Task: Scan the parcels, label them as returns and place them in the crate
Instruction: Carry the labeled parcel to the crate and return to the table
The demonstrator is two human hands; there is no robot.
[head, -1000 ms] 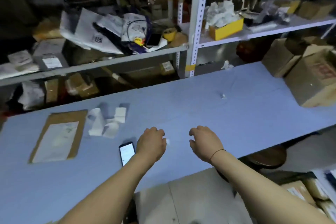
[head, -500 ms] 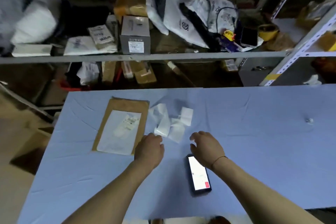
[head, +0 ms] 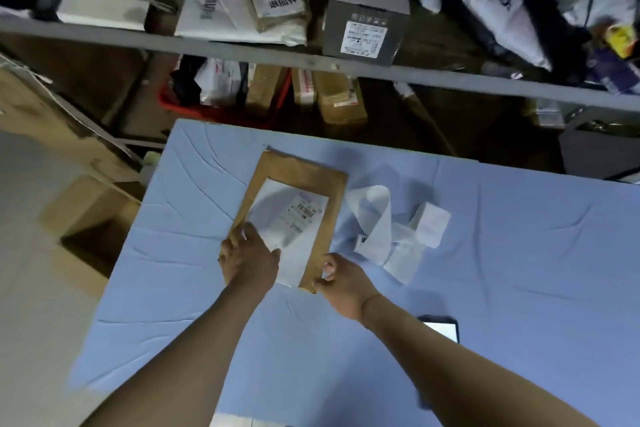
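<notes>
— Left hand (head: pixel 250 255) lies flat, fingers spread, on the near left corner of the brown parcel (head: pixel 304 180). And the right?

— Right hand (head: pixel 341 279) pinches the parcel's near right corner, fingers curled round the edge.

— Where's the parcel?

— Flat on the blue table (head: pixel 502 253), white label strips (head: pixel 391 229) just beside it; a phone (head: pixel 441 329) lies lit beyond the right forearm.

— And the crate?

— Red crate (head: pixel 214 111) sits under the shelf, behind the table.
</notes>
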